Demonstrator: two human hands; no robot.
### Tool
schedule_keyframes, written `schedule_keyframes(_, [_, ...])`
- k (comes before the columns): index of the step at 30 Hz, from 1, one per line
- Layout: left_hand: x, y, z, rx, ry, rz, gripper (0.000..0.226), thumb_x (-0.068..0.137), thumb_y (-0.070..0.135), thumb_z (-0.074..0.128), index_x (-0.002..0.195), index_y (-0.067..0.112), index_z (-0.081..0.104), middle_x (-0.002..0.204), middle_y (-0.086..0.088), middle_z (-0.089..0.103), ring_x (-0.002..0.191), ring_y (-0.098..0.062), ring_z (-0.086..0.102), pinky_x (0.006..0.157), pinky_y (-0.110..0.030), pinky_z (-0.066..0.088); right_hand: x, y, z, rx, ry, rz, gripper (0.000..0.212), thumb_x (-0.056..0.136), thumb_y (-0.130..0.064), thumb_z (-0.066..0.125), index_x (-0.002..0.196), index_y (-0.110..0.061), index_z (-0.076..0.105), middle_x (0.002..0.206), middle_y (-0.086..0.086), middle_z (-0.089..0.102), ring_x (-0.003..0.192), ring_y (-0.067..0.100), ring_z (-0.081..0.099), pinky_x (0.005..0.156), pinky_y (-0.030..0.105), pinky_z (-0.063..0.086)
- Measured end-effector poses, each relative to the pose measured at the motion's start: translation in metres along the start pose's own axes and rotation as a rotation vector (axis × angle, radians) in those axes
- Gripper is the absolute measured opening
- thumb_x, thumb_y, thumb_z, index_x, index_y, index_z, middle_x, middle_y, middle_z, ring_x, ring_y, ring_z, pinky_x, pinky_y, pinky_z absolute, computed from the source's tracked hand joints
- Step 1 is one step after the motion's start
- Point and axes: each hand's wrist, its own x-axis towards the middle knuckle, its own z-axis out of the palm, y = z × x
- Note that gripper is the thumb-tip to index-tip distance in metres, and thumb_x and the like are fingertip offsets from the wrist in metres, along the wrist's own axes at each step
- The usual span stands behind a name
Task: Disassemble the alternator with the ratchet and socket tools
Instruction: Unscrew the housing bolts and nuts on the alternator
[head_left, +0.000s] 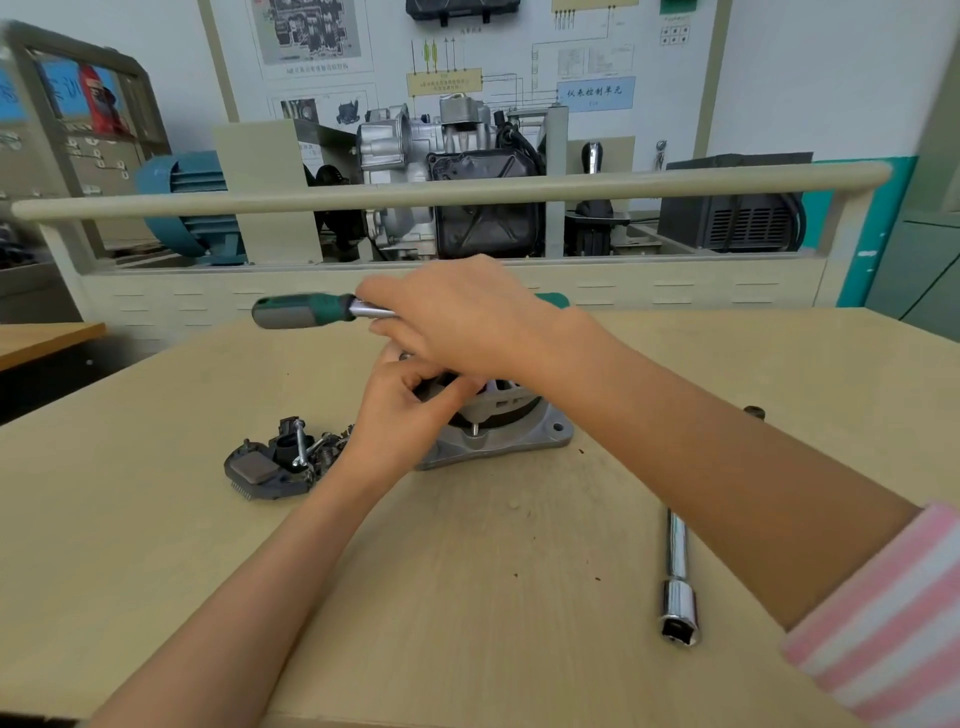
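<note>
1. The alternator (498, 431) sits mid-counter (467, 597); removed parts (275, 462) lie just left of it.
2. The right hand (467, 322) grips the ratchet (306, 310) above it; the left hand (410, 410) holds its top.
3. Likely loosening a fastener; next calls for a steady turn.

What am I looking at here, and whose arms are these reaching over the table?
There is no machine: a person wears a camera on the head, so you look down along their own arms. On the pale wooden table stands a grey metal alternator housing, which they are taking apart. The right hand grips the shaft of a ratchet wrench with a green and grey handle above it. The left hand curls its fingers against the housing's top. Beside it lies a dark pile of removed parts. Nearer, on the right, lies a shiny chrome extension bar with a socket. Behind the rail stand training engines.
</note>
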Motion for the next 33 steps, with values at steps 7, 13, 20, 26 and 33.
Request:
schedule_keyframes(7, [-0.002,0.004,0.001,-0.022,0.028,-0.006,0.004,0.081,0.005,0.067,0.077,0.007,0.067,0.066,-0.009,0.068,0.063,-0.015,0.063,0.056,-0.024,0.046,-0.006,-0.001,0.005,-0.089,0.099,-0.166,0.037,0.098,-0.052,0.022,0.099,-0.025,0.047,0.083,-0.005,0.049,0.078,0.018,0.052,0.064,0.029,0.028])
schedule_keyframes(13, [0.0,0.004,0.005,0.012,0.094,-0.052,0.05,0.074,-0.006,0.063,0.039,0.028,0.053,0.065,-0.013,0.054,0.065,-0.021,0.043,0.052,-0.008,0.031,-0.006,-0.011,0.008,-0.028,0.097,0.122,0.052,0.1,-0.027,0.036,0.147,-0.015,0.018,0.114,0.008,0.057,0.086,0.024,0.056,0.061,0.032,0.033])
schedule_keyframes(20, [0.0,0.01,0.01,0.125,0.143,-0.043,0.058,0.071,-0.013,0.052,0.031,0.029,0.05,0.057,0.009,0.043,0.062,-0.008,0.031,0.048,-0.006,0.028,0.007,-0.02,0.011,0.039,-0.041,0.833,0.066,0.096,-0.006,0.038,0.136,0.021,-0.007,0.143,0.037,0.021,0.12,0.041,0.047,0.078,0.041,0.057])
schedule_keyframes(26, [-0.002,0.012,0.006,0.148,0.08,-0.01,0.052,0.068,0.0,0.052,0.038,0.042,0.054,0.052,0.013,0.043,0.071,-0.008,0.035,0.057,-0.01,0.031,0.009,-0.017,0.013,0.026,-0.069,0.785,0.069,0.093,-0.004,0.042,0.142,0.015,-0.003,0.135,0.027,0.042,0.113,0.032,0.054,0.067,0.029,0.047])
schedule_keyframes(33, [-0.004,0.008,0.003,0.103,0.063,0.013,0.027,0.078,0.006,0.065,0.058,0.024,0.063,0.066,0.016,0.06,0.094,-0.022,0.049,0.08,-0.035,0.045,-0.001,-0.009,0.005,0.025,0.082,0.292,0.035,0.101,-0.028,0.036,0.134,-0.018,0.042,0.094,0.002,0.062,0.075,0.022,0.052,0.051,0.028,0.026])
